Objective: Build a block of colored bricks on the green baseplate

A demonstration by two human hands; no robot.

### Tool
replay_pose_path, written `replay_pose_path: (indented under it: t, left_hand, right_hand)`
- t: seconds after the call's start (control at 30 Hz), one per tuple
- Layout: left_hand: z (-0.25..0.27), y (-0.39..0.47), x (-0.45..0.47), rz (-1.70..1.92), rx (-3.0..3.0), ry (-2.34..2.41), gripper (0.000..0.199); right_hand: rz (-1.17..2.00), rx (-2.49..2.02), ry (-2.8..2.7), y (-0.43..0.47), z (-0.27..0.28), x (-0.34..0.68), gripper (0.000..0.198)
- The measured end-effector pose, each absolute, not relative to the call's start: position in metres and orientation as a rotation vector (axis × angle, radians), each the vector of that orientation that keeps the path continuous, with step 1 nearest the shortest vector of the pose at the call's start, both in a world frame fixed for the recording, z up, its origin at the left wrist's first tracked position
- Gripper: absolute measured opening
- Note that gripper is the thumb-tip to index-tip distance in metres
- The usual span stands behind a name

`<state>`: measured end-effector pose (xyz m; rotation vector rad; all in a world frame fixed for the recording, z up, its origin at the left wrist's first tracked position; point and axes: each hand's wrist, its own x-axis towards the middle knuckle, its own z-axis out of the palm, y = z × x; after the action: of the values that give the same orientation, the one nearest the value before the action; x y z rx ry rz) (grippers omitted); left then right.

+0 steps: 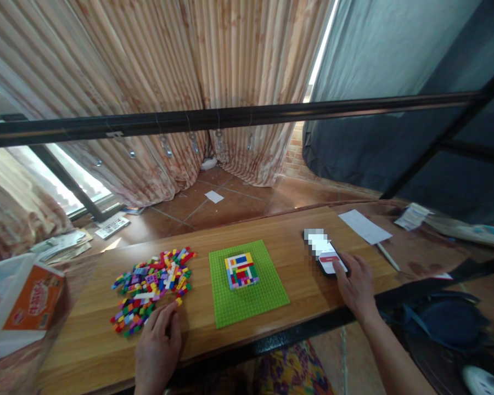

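My left hand (158, 343) rests at the near right of a heap of small coloured toy bricks (146, 282), its fingers curled. A yellow brick (178, 301) shows at the tips of its thumb and forefinger. Right of the heap, a green studded baseplate (267, 304) lies flat on the wooden table. On the plate stands a low multicoloured brick build (241, 270) with white, yellow, red, blue and purple parts. My right hand (357, 282) reaches over the near end of a phone (331, 263) lying on the table. Its thumb is at the lit screen, fingers stretched out.
The wooden table (197, 340) runs across the view. A white sheet (365, 226) and a pen (387, 256) lie right of the phone. A plastic box (8, 340) with an orange label stands at the left. A dark metal bar (230, 117) crosses before the curtains (156, 66).
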<state>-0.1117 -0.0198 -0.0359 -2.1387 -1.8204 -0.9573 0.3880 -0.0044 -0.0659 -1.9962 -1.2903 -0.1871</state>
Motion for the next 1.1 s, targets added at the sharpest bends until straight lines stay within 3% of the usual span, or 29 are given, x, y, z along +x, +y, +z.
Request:
replay_pose_path:
  t: [0.77,1.1]
  left_hand:
    - [-0.036,-0.020,-0.114,-0.946,-2.152,-1.847,0.028]
    - [-0.035,-0.020,-0.113,-0.936,-2.157,-1.868,0.029]
  right_hand:
    - [-0.228,-1.962,-1.324,0.004,-0.060,0.380,0.062]
    - [-0.250,-2.222,-1.444,0.018,-0.041,0.368,0.060]
